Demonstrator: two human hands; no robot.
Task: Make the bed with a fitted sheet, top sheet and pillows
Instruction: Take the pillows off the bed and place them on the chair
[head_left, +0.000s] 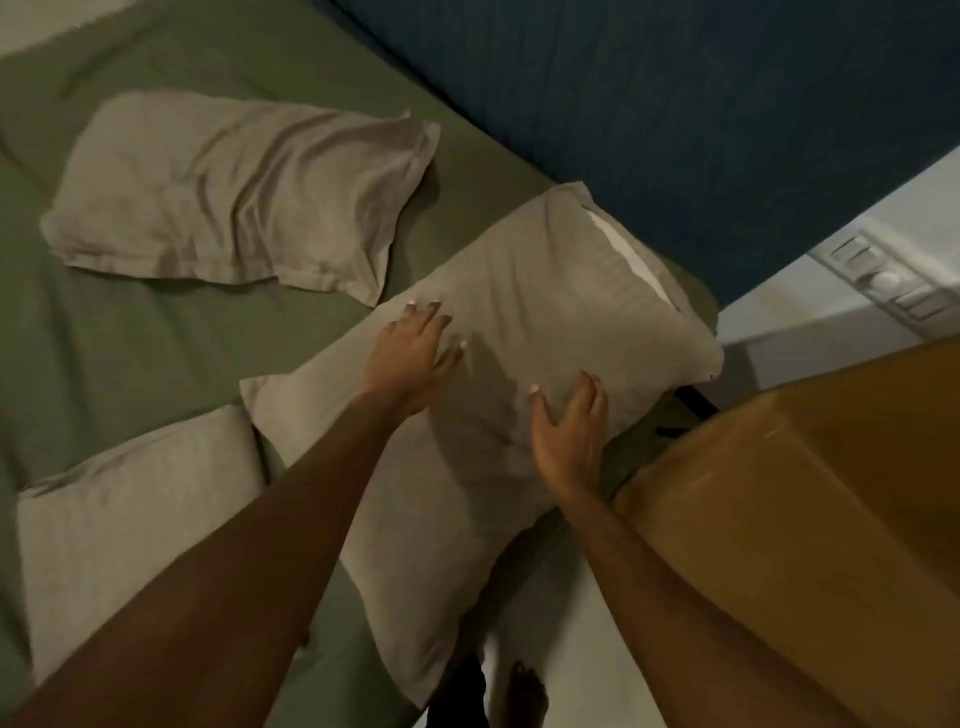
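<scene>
Pillow (545, 312) sits at the bed's right edge, beside the blue headboard (675, 130). The left hand (415, 353) and right hand (569, 431) lie flat on it, fingers spread wide, gripping nothing. A second pillow (234, 192) lies far left on the green sheet (130, 353), a third pillow (135, 519) near left.

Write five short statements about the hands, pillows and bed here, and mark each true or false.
1. The left hand and the right hand both lie on the middle pillow. True.
2. The sheet on the mattress is white. False: it is green.
3. Three pillows are on the bed. True: the far pillow and the near pillow lie on either side of the middle one.
4. The headboard is red. False: it is dark blue.
5. Both hands are clenched into fists. False: their fingers are spread on the pillow.
</scene>
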